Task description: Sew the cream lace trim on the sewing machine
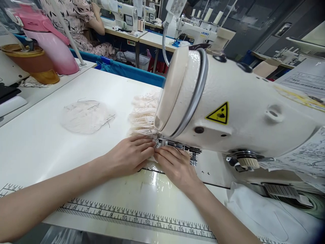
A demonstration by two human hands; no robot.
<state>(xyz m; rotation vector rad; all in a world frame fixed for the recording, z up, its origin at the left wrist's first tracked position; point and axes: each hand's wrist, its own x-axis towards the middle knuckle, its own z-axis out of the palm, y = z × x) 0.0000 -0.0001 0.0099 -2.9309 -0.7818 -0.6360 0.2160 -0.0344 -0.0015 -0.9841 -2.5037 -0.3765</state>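
A gathered strip of pale cream lace fabric [143, 113] lies on the white table and runs under the head of the sewing machine [188, 98]. My left hand [133, 152] rests on its near end, left of the presser foot [159, 141], with fingers bent and thumb tucked in at the fabric. Close against it from the right, my right hand [175, 164] pinches the lace edge just in front of the foot. The needle point is hidden by the machine head and my fingers. A round, sheer pale piece of fabric [87, 116] with loose threads lies farther left.
A printed ruler [134, 218] runs along the table's front edge. At back left stand a pink bottle [50, 44] and a brown pot [30, 61]. White cloth [266, 210] lies at lower right. A person [76, 23] sits beyond, near other sewing machines [124, 17].
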